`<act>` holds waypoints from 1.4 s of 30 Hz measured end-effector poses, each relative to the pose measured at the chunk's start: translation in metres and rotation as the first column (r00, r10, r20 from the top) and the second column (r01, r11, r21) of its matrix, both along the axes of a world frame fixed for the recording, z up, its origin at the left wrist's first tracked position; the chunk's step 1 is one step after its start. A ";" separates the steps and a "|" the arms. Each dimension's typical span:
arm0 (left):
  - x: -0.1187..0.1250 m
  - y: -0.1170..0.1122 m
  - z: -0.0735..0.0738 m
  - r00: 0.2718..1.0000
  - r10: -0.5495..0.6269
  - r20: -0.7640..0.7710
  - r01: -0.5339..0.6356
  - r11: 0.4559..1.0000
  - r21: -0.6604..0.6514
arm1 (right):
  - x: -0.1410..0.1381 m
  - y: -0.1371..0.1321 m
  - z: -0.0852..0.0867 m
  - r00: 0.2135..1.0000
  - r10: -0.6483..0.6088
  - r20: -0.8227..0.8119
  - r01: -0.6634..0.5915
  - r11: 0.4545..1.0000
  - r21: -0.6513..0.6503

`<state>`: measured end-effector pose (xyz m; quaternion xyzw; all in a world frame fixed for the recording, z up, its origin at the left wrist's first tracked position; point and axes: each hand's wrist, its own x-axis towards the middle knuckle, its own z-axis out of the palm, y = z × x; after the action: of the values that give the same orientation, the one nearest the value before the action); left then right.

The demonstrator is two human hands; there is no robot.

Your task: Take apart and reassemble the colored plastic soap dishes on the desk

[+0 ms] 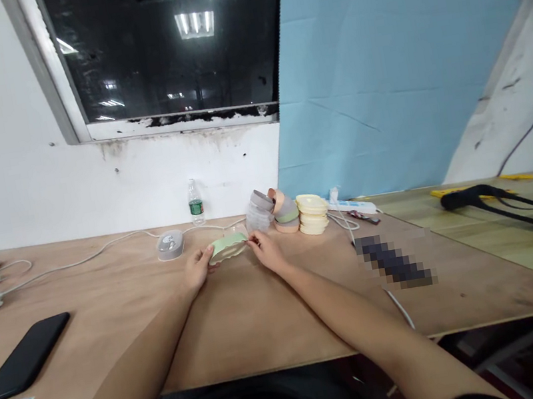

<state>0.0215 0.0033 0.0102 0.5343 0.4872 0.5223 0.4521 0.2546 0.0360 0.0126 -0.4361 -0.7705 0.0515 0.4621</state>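
A pale green curved band (pixel 227 243) with a wavy lower edge is held just above the table between both hands. My left hand (pixel 197 268) is closed on its left end, thumb on top. The fingertips of my right hand (pixel 266 251) pinch its right end. Just behind it lies a small clear item, partly hidden. A grey oval container (pixel 170 245) stands to the left of my left hand. Beyond my right hand sit stacked grey, peach and green bands (pixel 284 211) beside pale yellow containers (pixel 312 212).
A plastic bottle (pixel 195 204) stands by the wall. White cables run across the table (pixel 248 337) to a power strip (pixel 353 206). A black phone (pixel 23 359) lies at the left, a blurred dark object (pixel 395 263) at the right. A black strapped item (pixel 516 210) rests far right.
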 end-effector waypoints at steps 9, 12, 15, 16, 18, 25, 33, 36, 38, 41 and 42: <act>0.008 -0.006 0.001 0.991 -0.013 -0.132 0.025 0.996 0.091 | 0.020 -0.010 0.000 0.989 -0.021 0.145 0.010 0.997 0.078; 0.010 -0.015 0.003 0.919 0.034 -0.393 0.078 0.961 0.265 | 0.020 -0.014 0.002 0.981 -0.092 0.173 0.080 0.994 0.074; 0.011 -0.026 0.008 0.833 -0.042 -0.551 0.242 0.924 0.295 | 0.014 -0.017 0.004 0.972 -0.116 0.203 0.103 0.992 0.071; 0.011 -0.028 0.009 0.814 -0.079 -0.576 0.291 0.913 0.287 | 0.013 -0.018 0.005 0.971 -0.105 0.215 0.092 0.993 0.070; 0.010 -0.029 0.010 0.802 -0.093 -0.590 0.313 0.907 0.283 | 0.011 -0.018 0.006 0.968 -0.074 0.241 0.059 0.996 0.067; 0.008 -0.015 0.007 0.925 0.035 -0.379 0.041 0.980 0.193 | 0.006 -0.018 0.007 0.972 -0.049 0.231 0.032 0.997 0.075; 0.009 -0.012 0.008 0.963 0.013 -0.268 0.030 0.987 0.155 | 0.003 -0.019 0.008 0.983 -0.081 0.165 0.076 0.996 0.039; 0.009 -0.012 0.008 0.965 0.024 -0.261 0.024 0.983 0.180 | 0.005 -0.021 0.009 0.989 -0.062 0.136 0.058 0.998 0.030; 0.009 -0.010 0.008 0.970 0.052 -0.237 -0.008 0.983 0.183 | 0.005 -0.022 0.010 0.991 -0.058 0.121 0.055 0.998 0.027; 0.008 -0.005 0.008 0.986 0.109 -0.123 -0.086 0.980 0.177 | 0.003 -0.022 0.011 0.992 -0.074 0.100 0.071 0.997 0.034; 0.006 -0.003 0.008 0.988 0.140 -0.057 -0.129 0.977 0.172 | 0.003 -0.022 0.011 0.992 -0.089 0.089 0.086 0.996 0.036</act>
<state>0.0278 -0.0001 0.0185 0.5540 0.4918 0.5721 0.3520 0.2581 0.0140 0.0239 -0.4637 -0.7715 -0.0011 0.4356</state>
